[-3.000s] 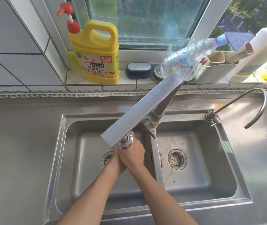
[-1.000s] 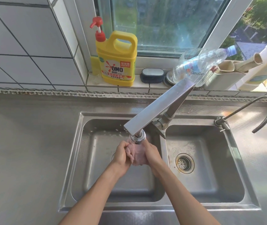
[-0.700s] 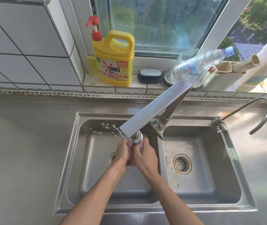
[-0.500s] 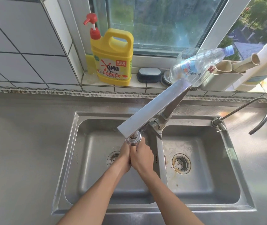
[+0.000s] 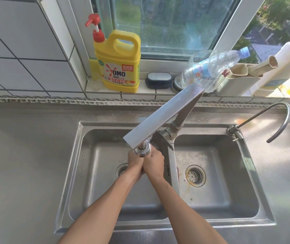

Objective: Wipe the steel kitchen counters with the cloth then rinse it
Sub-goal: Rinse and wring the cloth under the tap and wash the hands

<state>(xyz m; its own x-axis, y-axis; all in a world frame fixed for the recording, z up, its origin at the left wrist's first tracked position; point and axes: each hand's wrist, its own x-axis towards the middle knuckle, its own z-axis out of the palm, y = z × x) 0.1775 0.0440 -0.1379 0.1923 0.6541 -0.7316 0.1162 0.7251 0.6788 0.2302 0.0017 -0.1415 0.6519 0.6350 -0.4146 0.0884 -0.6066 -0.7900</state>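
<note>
Left hand [image 5: 135, 163] and right hand [image 5: 154, 163] pressed together under round chrome nozzle of flat brushed-steel tap [image 5: 160, 118], above left basin of double stainless sink [image 5: 86, 155]. Fingers curled inward; whether anything is held cannot be told. Cloth not discernible, possibly hidden between hands. Smooth matte steel counter [image 5: 26, 164] stretched wide at left. Yellow plastic detergent jug [image 5: 118, 62] stood on tiled sill.
</note>
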